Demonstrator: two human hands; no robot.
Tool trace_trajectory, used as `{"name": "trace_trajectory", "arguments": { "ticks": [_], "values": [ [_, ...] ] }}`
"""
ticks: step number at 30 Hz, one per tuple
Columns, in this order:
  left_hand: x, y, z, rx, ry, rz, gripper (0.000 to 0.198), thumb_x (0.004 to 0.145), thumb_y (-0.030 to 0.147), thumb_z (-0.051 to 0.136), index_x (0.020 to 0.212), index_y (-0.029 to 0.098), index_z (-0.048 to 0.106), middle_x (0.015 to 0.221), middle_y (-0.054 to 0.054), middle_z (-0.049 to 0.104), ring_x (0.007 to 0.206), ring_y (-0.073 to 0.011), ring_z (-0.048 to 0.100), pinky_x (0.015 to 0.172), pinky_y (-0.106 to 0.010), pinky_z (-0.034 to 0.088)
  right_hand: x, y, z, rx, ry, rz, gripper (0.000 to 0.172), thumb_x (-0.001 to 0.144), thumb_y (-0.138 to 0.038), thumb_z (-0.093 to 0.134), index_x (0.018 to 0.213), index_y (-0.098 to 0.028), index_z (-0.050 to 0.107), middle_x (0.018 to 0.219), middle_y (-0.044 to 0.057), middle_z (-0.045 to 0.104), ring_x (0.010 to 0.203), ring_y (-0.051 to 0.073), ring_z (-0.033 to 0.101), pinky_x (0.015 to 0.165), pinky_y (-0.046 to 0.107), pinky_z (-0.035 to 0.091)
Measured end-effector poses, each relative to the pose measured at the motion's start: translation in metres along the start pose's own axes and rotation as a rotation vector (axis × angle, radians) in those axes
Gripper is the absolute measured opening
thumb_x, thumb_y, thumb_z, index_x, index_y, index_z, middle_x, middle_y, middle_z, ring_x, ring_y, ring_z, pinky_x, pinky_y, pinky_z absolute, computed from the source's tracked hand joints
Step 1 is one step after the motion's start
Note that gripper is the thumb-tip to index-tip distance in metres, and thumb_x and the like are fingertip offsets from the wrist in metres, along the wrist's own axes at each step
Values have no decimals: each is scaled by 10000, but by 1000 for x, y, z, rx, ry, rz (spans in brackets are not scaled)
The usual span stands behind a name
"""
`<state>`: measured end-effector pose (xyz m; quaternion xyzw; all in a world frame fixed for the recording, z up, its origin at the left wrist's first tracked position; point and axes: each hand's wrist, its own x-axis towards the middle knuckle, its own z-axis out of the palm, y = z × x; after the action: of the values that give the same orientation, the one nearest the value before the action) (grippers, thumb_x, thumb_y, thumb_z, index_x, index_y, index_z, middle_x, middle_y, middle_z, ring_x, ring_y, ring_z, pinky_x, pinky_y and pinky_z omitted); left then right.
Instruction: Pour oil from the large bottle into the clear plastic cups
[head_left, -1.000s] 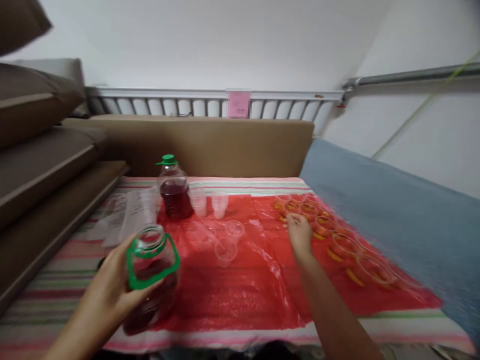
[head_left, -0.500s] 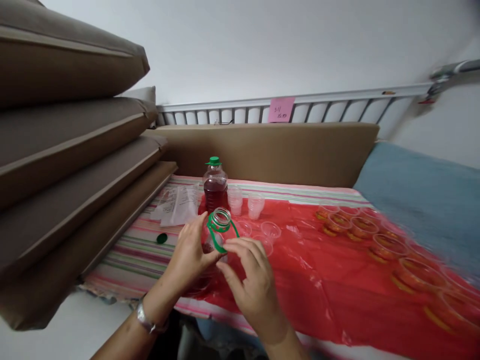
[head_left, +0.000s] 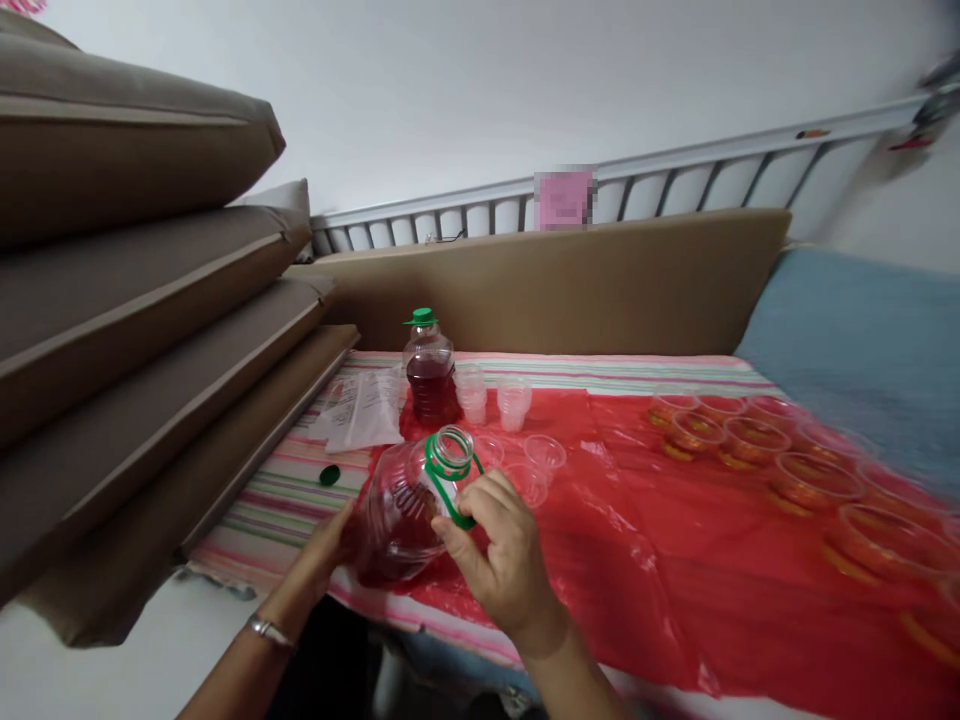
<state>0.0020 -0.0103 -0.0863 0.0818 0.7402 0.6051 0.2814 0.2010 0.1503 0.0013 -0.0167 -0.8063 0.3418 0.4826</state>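
Head view: holding an uncapped bottle of red liquid point(head_left: 401, 510) tilted at the left side of the red plastic sheet point(head_left: 600, 595), with right grip point(head_left: 510, 560) curled tight around its green handle point(head_left: 448, 503) and left grip point(head_left: 332, 542) against its lower side (too hidden to tell how widely spread). Farther back, showing a capped bottle point(head_left: 431, 388) just beside two stacks of clear cups point(head_left: 514, 402).
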Motion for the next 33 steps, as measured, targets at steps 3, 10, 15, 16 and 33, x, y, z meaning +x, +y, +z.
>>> {"name": "trace_trajectory", "arguments": {
  "ticks": [3, 10, 15, 16, 33],
  "values": [
    [-4, -2, 15, -122, -184, -100, 541, 719, 642, 572, 904, 155, 715, 906, -126, 749, 930, -338, 683, 842, -490, 520, -3, -4, -2, 32, -9, 42, 253, 902, -218, 446, 653, -215, 398, 636, -9, 445, 676, 155, 439, 656, 311, 354],
    [-15, 11, 24, -254, -245, -155, 302, 741, 516, 600, 815, 256, 737, 784, 7, 759, 898, -294, 698, 869, -457, 530, -11, -21, 1, 91, 99, 136, 231, 893, -218, 408, 663, -220, 380, 675, 5, 458, 719, 165, 455, 705, 329, 387],
    [-32, 26, 11, -274, -201, -218, 355, 740, 554, 588, 833, 254, 752, 759, -26, 759, 808, -325, 711, 751, -495, 562, -10, -39, -4, 60, 197, 130, 219, 906, -192, 413, 694, -219, 366, 700, 7, 472, 742, 162, 467, 713, 327, 390],
    [-37, 30, 9, -283, -185, -229, 360, 743, 546, 591, 857, 245, 751, 779, -37, 762, 816, -323, 712, 752, -489, 565, -10, -42, -6, 54, 211, 132, 217, 911, -187, 411, 701, -219, 363, 711, 8, 476, 748, 162, 469, 718, 327, 390],
    [-70, 49, -14, -456, -168, -240, 703, 796, 505, 589, 1388, 156, 439, 1139, -158, 686, 1197, -360, 532, 1017, -473, 436, -19, -22, 17, 92, 270, 328, 241, 955, -239, 347, 725, -217, 417, 773, 38, 550, 782, 182, 522, 685, 306, 394]
  ]
}}
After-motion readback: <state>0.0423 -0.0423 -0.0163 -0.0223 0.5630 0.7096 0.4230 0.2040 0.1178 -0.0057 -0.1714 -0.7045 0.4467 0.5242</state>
